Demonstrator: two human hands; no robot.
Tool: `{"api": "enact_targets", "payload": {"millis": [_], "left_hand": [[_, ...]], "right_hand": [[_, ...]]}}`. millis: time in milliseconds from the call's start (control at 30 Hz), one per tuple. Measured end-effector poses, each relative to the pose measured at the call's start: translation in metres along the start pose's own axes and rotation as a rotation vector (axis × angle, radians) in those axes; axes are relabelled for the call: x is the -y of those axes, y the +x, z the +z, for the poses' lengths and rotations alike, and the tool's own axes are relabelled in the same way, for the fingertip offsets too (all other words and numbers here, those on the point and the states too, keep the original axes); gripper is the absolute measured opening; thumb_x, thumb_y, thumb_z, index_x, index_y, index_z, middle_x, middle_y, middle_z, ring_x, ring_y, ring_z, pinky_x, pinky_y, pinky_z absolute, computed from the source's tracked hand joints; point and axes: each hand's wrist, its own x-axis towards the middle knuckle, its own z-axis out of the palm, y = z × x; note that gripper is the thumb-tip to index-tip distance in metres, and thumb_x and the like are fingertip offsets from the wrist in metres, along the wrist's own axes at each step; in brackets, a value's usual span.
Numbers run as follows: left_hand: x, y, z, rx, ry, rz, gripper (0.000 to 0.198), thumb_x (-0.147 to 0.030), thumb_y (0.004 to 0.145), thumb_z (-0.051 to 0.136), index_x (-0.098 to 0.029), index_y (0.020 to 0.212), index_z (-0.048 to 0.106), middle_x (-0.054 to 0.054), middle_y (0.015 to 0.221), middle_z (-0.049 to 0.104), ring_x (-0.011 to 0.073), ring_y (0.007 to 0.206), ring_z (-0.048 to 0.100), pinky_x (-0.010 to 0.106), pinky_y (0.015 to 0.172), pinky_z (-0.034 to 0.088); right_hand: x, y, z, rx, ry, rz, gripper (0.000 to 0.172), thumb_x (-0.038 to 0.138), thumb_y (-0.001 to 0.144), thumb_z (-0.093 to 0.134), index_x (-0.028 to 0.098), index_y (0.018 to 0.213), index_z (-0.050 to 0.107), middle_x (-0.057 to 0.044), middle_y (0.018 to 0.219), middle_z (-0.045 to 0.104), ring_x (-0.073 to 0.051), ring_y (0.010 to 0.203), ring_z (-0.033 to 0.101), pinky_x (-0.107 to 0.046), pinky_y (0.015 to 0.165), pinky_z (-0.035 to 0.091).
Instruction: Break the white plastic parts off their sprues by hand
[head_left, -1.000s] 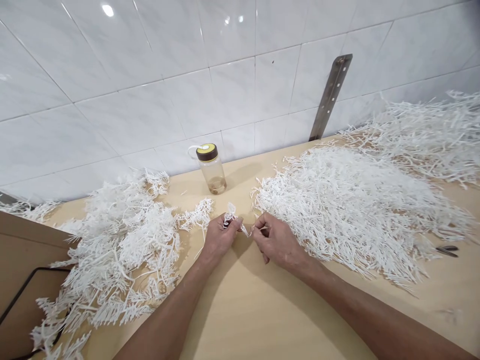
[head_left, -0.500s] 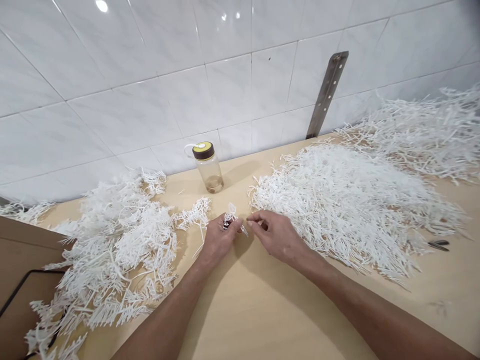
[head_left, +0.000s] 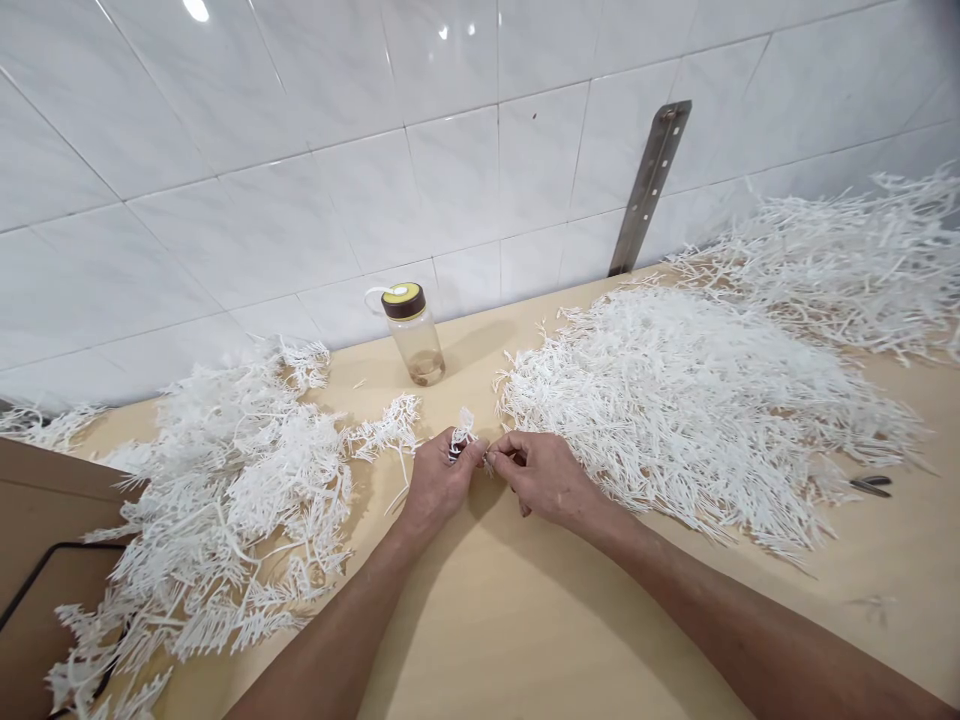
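My left hand is closed around a small white branching plastic sprig, whose top sticks up above the fingers. My right hand meets it from the right, thumb and forefinger pinched at the lower end of the sprig, by the left fingertips. Just what lies in that right pinch is too small to make out fully. Left of my left hand lies a loose white sprig, beside a large tangled heap of white branching sprigs. To the right spreads a pile of short white pieces.
A clear bottle with a yellow and dark lid stands behind my hands. A metal bracket leans at the tiled wall. Dark-handled small tool lies at right. More white strands fill the back right; a brown box stands left.
My right hand has moved slightly left, bringing its pinched fingertips against the sprig at my left fingertips. The left hand keeps its hold. The view has shifted slightly.
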Motion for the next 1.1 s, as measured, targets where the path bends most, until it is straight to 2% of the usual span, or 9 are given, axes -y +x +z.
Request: {"api": "enact_targets", "payload": {"millis": [267,500,633,767,867,900,967,1033,1100], "left_hand": [[0.001,-0.009,0.006,-0.061,0.13,0.082,0.031,-0.042,0.086,0.057,-0.021,0.066,0.047,-0.006,0.054,0.046,0.0113,0.053,0.039,0.025,0.054,0.031],[0.005,-0.008,0.006,-0.083,-0.119,0.027,0.031,-0.048,0.089,0.058,-0.021,0.075,0.051,-0.007,0.051,0.044,0.0106,0.046,0.041,0.024,0.048,0.032],[0.01,-0.003,0.007,-0.1,-0.141,0.001,0.034,-0.05,0.086,0.061,-0.019,0.072,0.058,-0.006,0.049,0.047,0.0104,0.046,0.043,0.024,0.049,0.035],[0.014,0.0,0.008,-0.127,-0.147,-0.01,0.037,-0.053,0.083,0.063,-0.019,0.07,0.062,-0.004,0.048,0.049,0.0113,0.047,0.046,0.023,0.048,0.036],[0.015,0.0,0.008,-0.124,-0.14,-0.012,0.038,-0.054,0.083,0.063,-0.019,0.069,0.062,-0.004,0.049,0.05,0.0121,0.048,0.048,0.024,0.049,0.037],[0.014,0.0,0.008,-0.119,-0.138,-0.011,0.037,-0.053,0.083,0.063,-0.019,0.069,0.062,-0.004,0.049,0.051,0.0122,0.049,0.048,0.024,0.05,0.037],[0.012,-0.001,0.008,-0.105,-0.132,-0.008,0.036,-0.052,0.083,0.064,-0.019,0.07,0.062,-0.004,0.049,0.05,0.0123,0.049,0.048,0.024,0.051,0.037],[0.01,-0.001,0.007,-0.09,-0.127,-0.011,0.034,-0.05,0.084,0.064,-0.019,0.07,0.061,-0.005,0.048,0.049,0.012,0.049,0.046,0.024,0.051,0.037],[0.008,-0.002,0.007,-0.079,-0.121,-0.02,0.034,-0.049,0.084,0.063,-0.019,0.069,0.058,-0.006,0.048,0.047,0.0115,0.048,0.044,0.024,0.051,0.036]], "right_hand": [[0.0,-0.001,0.01,0.005,-0.051,0.046,0.013,0.026,0.086,0.053,0.022,0.075,0.047,0.01,0.042,0.05,-0.013,0.032,0.058,-0.02,0.037,0.039],[-0.002,0.002,0.014,-0.023,0.177,0.145,0.01,0.02,0.082,0.05,0.022,0.075,0.043,0.007,0.047,0.057,-0.013,0.035,0.06,-0.019,0.035,0.037],[-0.002,0.0,0.0,-0.119,0.095,0.134,0.008,0.024,0.082,0.055,0.023,0.079,0.047,0.008,0.046,0.054,-0.013,0.034,0.056,-0.022,0.037,0.04],[-0.005,0.004,-0.022,-0.35,-0.169,-0.066,0.007,0.027,0.082,0.058,0.022,0.079,0.054,0.003,0.058,0.06,-0.014,0.044,0.055,-0.026,0.046,0.043],[-0.008,0.007,-0.03,-0.519,-0.357,-0.28,0.007,0.024,0.085,0.055,0.02,0.085,0.061,-0.007,0.085,0.067,-0.015,0.059,0.058,-0.031,0.062,0.047],[-0.008,0.007,-0.029,-0.516,-0.369,-0.319,0.01,0.024,0.086,0.054,0.019,0.088,0.063,-0.009,0.092,0.068,-0.016,0.061,0.059,-0.032,0.065,0.047],[-0.008,0.005,-0.022,-0.4,-0.326,-0.343,0.015,0.027,0.09,0.053,0.018,0.092,0.065,-0.009,0.097,0.069,-0.016,0.065,0.06,-0.032,0.067,0.048],[-0.006,0.002,-0.011,-0.226,-0.265,-0.316,0.016,0.029,0.091,0.054,0.02,0.092,0.067,-0.006,0.092,0.071,-0.017,0.069,0.062,-0.03,0.066,0.047],[-0.004,0.0,-0.002,-0.123,-0.24,-0.265,0.016,0.028,0.091,0.054,0.02,0.09,0.068,-0.004,0.087,0.072,-0.017,0.07,0.063,-0.03,0.066,0.047]]}}
